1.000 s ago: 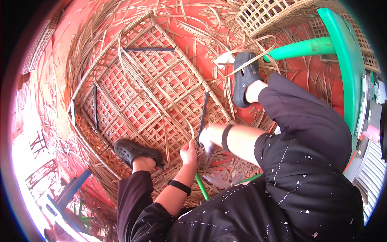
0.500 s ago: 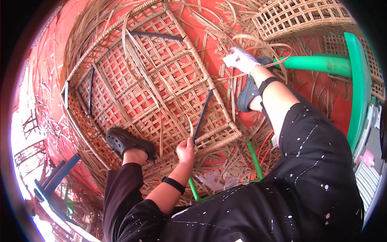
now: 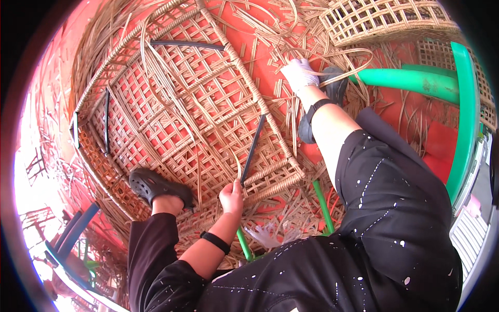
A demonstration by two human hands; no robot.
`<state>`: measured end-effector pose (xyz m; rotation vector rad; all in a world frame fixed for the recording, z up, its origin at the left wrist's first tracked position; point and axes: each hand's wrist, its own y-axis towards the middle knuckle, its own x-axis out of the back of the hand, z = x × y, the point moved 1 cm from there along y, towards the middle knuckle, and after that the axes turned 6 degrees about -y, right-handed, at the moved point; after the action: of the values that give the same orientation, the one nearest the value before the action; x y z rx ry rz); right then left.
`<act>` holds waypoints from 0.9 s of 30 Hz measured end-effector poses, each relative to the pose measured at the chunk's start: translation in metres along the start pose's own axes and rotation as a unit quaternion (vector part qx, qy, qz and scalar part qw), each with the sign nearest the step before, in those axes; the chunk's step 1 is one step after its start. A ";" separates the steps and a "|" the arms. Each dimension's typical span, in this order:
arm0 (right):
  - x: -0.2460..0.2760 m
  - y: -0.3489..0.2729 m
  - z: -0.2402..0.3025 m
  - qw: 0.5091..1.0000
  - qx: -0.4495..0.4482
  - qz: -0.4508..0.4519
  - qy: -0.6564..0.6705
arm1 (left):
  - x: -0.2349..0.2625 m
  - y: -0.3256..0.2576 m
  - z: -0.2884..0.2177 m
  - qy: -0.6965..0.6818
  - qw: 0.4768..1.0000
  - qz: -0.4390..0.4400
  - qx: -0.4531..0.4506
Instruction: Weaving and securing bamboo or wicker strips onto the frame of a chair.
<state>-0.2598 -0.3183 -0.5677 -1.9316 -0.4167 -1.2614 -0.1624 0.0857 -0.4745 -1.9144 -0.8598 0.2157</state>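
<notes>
My bare left hand (image 3: 232, 197) pinches the end of a thin rattan strip (image 3: 238, 165) at the near edge of a large woven rattan panel (image 3: 171, 148). That panel has wrapped borders, and a bundle of loose long strips (image 3: 176, 101) lies across it. My right hand (image 3: 300, 75), in a white glove, is closed just beyond the panel's right border. Its fingertips are hidden, so I cannot make out what they hold. A looped strip (image 3: 358, 50) curves beside the glove. Several dark bars (image 3: 253, 148) are set along the panel, the nearest by my left hand.
My left foot in a dark clog (image 3: 158, 186) rests on the panel; the other clog (image 3: 334, 86) is beside my right wrist. A green stool or chair (image 3: 416, 83) stands at right, below a woven rattan piece (image 3: 390, 23). Strip scraps litter the red floor covering (image 3: 260, 39).
The whole view has shifted slightly, so the panel appears further left. My right hand has turned, the back of its glove now showing. My left hand keeps its pinch on the strip.
</notes>
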 end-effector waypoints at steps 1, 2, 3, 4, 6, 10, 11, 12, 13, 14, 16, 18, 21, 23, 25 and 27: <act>-0.009 -0.001 -0.002 0.988 -0.116 -0.023 0.097 | -0.003 0.000 -0.001 -0.002 1.000 0.005 -0.002; -0.015 -0.003 -0.010 0.988 -0.119 -0.023 0.095 | -0.006 0.001 -0.001 -0.005 1.000 0.010 -0.004; 0.018 -0.010 0.019 0.976 -0.153 0.023 0.156 | 0.009 0.000 0.002 -0.001 1.000 -0.014 0.001; 0.044 -0.017 0.025 0.957 -0.199 0.066 0.201 | 0.011 -0.002 0.000 -0.004 1.000 -0.018 0.006; 0.051 -0.021 0.008 0.965 -0.178 0.047 0.185 | 0.005 -0.002 -0.003 -0.009 1.000 -0.009 0.008; 0.052 -0.017 -0.005 0.996 -0.014 -0.025 0.082 | 0.002 -0.001 -0.003 -0.011 1.000 -0.007 0.000; 0.050 -0.015 -0.009 0.974 -0.049 -0.023 0.221 | 0.001 -0.002 -0.005 -0.010 1.000 -0.007 -0.006; 0.046 -0.014 -0.010 0.929 -0.082 -0.019 0.360 | 0.001 -0.002 -0.006 -0.010 1.000 -0.008 -0.006; 0.044 -0.016 -0.008 0.974 -0.035 -0.080 0.209 | 0.001 -0.003 -0.008 0.005 1.000 -0.006 -0.001; 0.041 -0.017 -0.010 0.974 -0.035 -0.080 0.208 | 0.001 -0.004 -0.009 0.020 1.000 -0.002 0.004; 0.051 -0.020 -0.005 0.994 0.022 0.013 0.103 | 0.005 -0.006 -0.007 0.013 1.000 -0.004 0.001; 0.072 -0.030 0.008 0.990 0.026 0.013 0.136 | 0.011 -0.002 0.001 0.044 0.999 -0.003 -0.029; 0.126 -0.048 0.025 0.986 0.041 0.046 0.155 | 0.015 -0.003 0.004 0.052 0.998 0.000 -0.040; 0.137 -0.052 0.023 0.986 0.048 0.076 0.143 | 0.013 -0.001 0.004 0.088 0.994 0.020 -0.064; 0.123 -0.042 -0.003 0.931 0.113 0.168 0.304 | 0.004 0.011 0.008 0.104 0.991 0.057 -0.066; 0.126 -0.044 0.002 0.915 0.222 0.165 0.292 | 0.007 0.017 0.011 0.144 0.983 0.090 -0.066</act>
<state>-0.2293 -0.3060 -0.4385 -1.1138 -0.0472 -1.3054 -0.1545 0.0940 -0.4928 -2.0857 -0.5178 -0.0127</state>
